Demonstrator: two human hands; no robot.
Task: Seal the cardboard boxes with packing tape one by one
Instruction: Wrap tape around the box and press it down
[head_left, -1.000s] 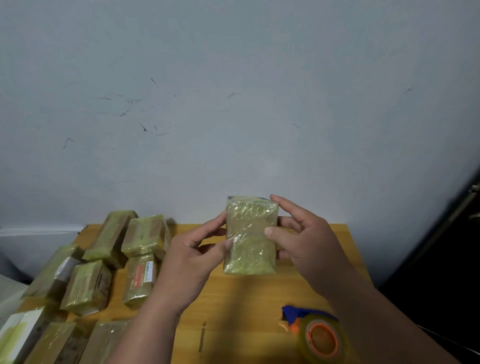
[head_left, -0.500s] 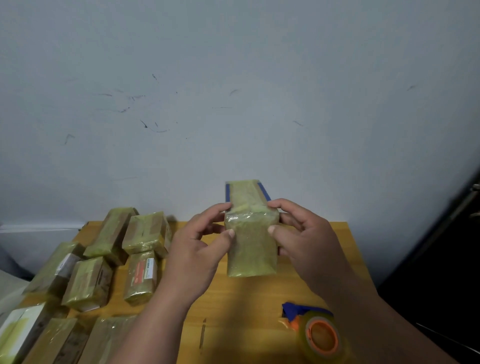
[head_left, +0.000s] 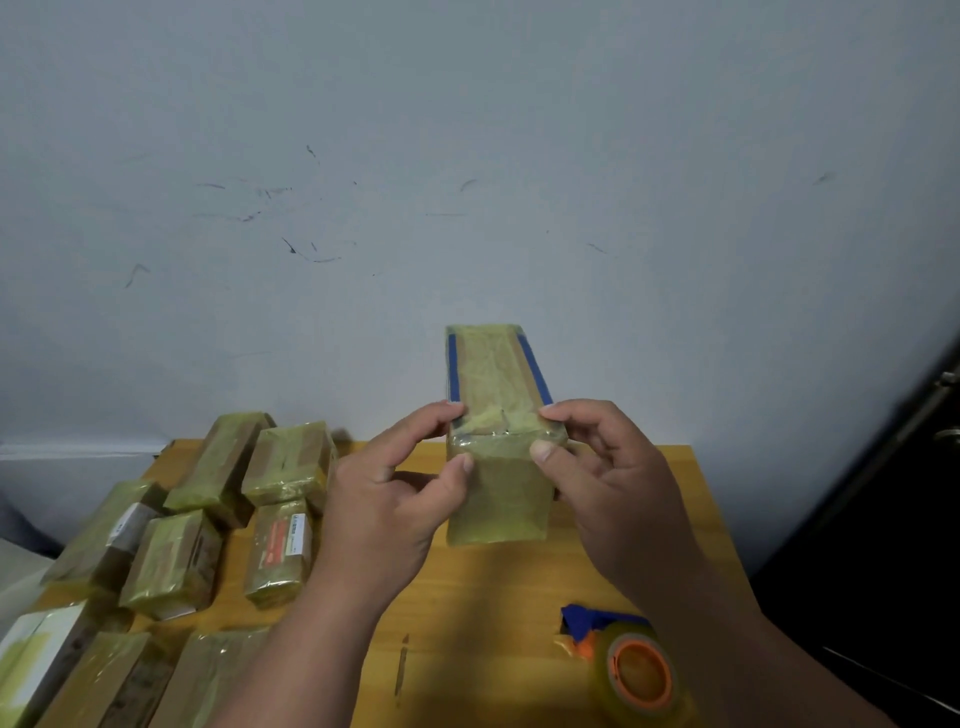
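A small cardboard box (head_left: 496, 488) wrapped in yellowish clear tape is held in the air above the wooden table (head_left: 493, 597), its long top face with two blue edge stripes pointing away from me. My left hand (head_left: 387, 506) pinches its near left corner between thumb and fingers. On the near right corner, my right hand (head_left: 610, 491) pinches the same way. A roll of clear packing tape (head_left: 636, 673) on an orange core with a blue dispenser lies on the table at the lower right.
Several taped boxes (head_left: 208, 519) lie piled on the table's left side, reaching the bottom left corner. A scuffed pale wall (head_left: 467, 182) stands right behind the table. Dark furniture (head_left: 883, 519) borders the table's right edge.
The box has tipped over in my hands: its far end swung up and away, so the long blue-striped face now shows on top. Both hands kept their hold near the front corners.
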